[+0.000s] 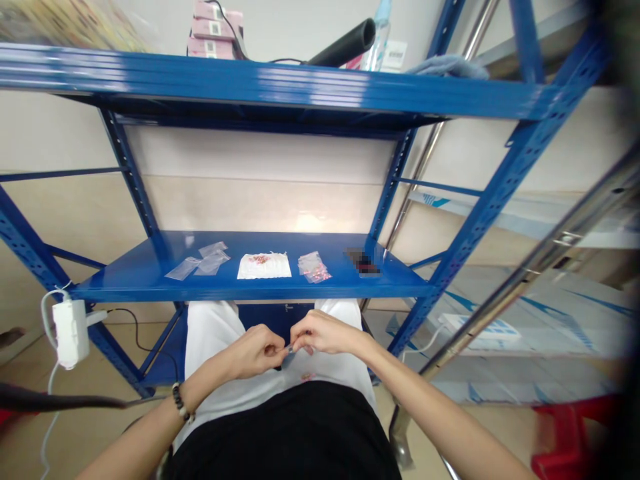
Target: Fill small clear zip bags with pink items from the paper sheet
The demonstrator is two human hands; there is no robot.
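Above my lap, my left hand [263,348] and my right hand [317,331] meet with fingers closed in a pinch. Between the fingertips shows the edge of a small clear plastic bag [289,349]; most of it is hidden by my fingers. A few small reddish pieces [307,377] lie on my white trousers just below. On the blue shelf ahead, a white cloth [264,270] carries a little heap of red and gold pieces [260,259]. Flat clear bags [213,259] lie to its left, and filled clear bags [314,268] with pink-red contents to its right.
A dark, blurred-out object [363,262] lies at the right of the blue shelf [150,293]. The upper shelf [240,80] holds pink boxes [215,30], a black tube [345,43] and a blue cloth [450,65]. A white power strip [71,333] hangs at left; a metal pole [530,267] slants at right.
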